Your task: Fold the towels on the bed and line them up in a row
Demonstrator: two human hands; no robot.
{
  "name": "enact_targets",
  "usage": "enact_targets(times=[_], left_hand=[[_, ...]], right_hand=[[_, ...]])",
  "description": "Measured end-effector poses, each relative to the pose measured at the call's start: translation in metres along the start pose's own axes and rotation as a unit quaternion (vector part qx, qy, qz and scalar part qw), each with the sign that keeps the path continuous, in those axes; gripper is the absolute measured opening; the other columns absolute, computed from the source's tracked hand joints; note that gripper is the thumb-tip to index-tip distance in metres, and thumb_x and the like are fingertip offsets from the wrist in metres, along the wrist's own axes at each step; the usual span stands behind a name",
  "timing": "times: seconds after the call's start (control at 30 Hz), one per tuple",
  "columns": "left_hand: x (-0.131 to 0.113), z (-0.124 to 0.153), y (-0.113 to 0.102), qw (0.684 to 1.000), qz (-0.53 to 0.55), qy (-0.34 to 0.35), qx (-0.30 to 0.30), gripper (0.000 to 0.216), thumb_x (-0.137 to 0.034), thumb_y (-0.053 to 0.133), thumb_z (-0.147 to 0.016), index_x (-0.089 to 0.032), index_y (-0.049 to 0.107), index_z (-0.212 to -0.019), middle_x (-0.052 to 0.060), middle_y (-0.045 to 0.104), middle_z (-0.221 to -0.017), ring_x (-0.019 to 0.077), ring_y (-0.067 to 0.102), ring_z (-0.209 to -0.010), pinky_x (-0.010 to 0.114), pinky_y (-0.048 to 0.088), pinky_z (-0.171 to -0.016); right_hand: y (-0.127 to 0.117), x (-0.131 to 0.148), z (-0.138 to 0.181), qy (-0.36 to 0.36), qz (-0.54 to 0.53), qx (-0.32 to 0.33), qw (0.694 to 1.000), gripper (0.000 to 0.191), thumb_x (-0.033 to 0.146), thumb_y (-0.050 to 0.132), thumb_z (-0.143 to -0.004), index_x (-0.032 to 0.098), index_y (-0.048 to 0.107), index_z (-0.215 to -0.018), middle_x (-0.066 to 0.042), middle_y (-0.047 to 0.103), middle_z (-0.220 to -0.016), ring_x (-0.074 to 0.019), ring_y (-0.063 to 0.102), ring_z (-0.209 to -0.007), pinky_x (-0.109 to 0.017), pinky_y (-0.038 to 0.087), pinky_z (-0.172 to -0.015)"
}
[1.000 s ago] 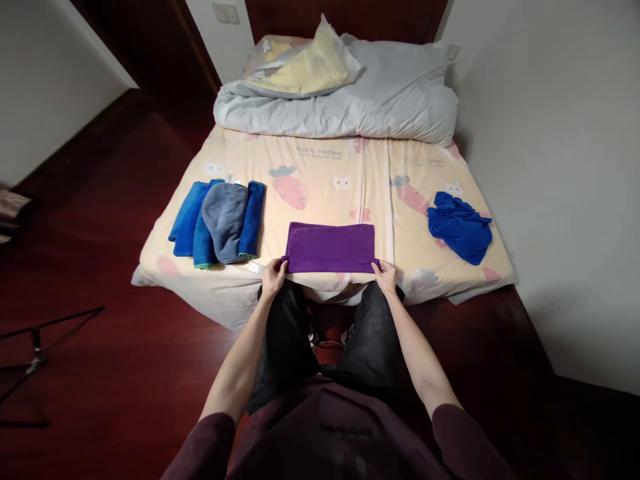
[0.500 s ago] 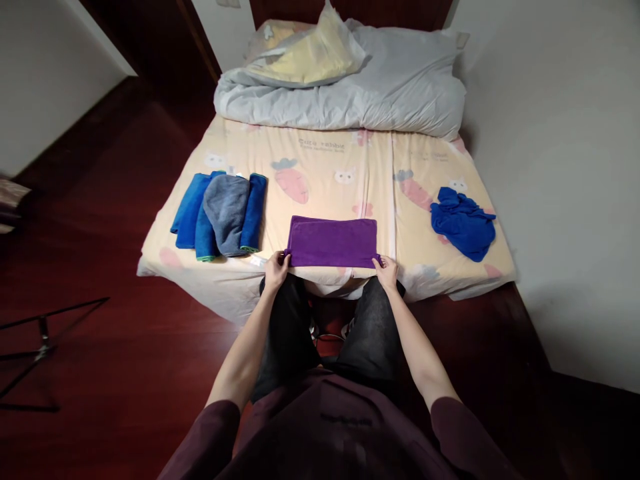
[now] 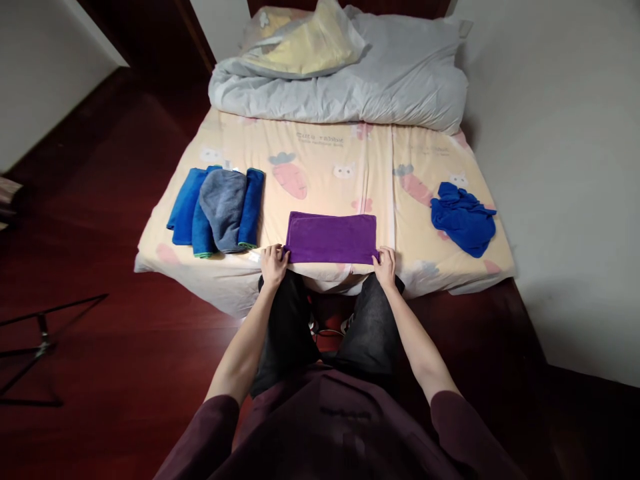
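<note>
A purple towel (image 3: 331,239), folded into a wide rectangle, lies flat along the front edge of the bed. My left hand (image 3: 274,265) pinches its near left corner between thumb and fingers. At the near right corner, my right hand (image 3: 385,267) grips the cloth the same way. To the left, several folded blue towels (image 3: 185,207) lie side by side, with a grey-blue towel (image 3: 223,207) on top of them. A crumpled blue cloth (image 3: 463,219) rests near the bed's right side.
The bed (image 3: 320,167) has a cream sheet printed with carrots and cat faces. A rolled grey-white quilt (image 3: 400,73) and a yellow pillow (image 3: 310,47) in a clear cover lie at its head. A black metal stand (image 3: 44,333) is on the floor at left; a wall (image 3: 560,167) rises at right.
Both hands stay at the towel's near corners, with the fingers shifted slightly in their grip. The whole view has moved a little; the other cloths lie as before.
</note>
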State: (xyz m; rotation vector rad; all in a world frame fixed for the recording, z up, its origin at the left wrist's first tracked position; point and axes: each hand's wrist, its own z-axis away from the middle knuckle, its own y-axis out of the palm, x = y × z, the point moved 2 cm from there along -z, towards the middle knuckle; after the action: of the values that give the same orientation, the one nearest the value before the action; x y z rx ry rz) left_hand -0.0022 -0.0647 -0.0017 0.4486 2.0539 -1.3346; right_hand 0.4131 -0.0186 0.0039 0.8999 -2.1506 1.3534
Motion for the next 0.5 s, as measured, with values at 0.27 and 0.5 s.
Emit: enact_targets(times=[0.27, 0.5], left_hand=[[-0.007, 0.001, 0.006, 0.99, 0.049, 0.096, 0.088, 0.026, -0.016, 0.047, -0.095, -0.022, 0.072, -0.1, 0.011, 0.067, -0.133, 0.0282, 0.053, -0.134, 0.051, 0.039, -0.118], [-0.007, -0.001, 0.007, 0.986, 0.065, 0.104, 0.109, 0.035, -0.018, 0.048, -0.094, -0.02, 0.07, -0.121, 0.012, 0.066, -0.14, 0.0261, 0.055, -0.138, 0.049, 0.038, -0.123]], right_hand=[[0.003, 0.014, 0.005, -0.07, 0.052, 0.077, 0.993, 0.036, 0.013, 0.043, -0.099, 0.024, 0.076, -0.107, -0.009, 0.073, -0.122, -0.0267, 0.062, -0.123, -0.048, 0.045, -0.112], [0.009, 0.009, 0.004, -0.077, 0.045, 0.127, 0.988, 0.048, 0.007, 0.041, -0.093, 0.022, 0.075, -0.124, -0.008, 0.072, -0.132, -0.0254, 0.061, -0.131, -0.049, 0.044, -0.115]])
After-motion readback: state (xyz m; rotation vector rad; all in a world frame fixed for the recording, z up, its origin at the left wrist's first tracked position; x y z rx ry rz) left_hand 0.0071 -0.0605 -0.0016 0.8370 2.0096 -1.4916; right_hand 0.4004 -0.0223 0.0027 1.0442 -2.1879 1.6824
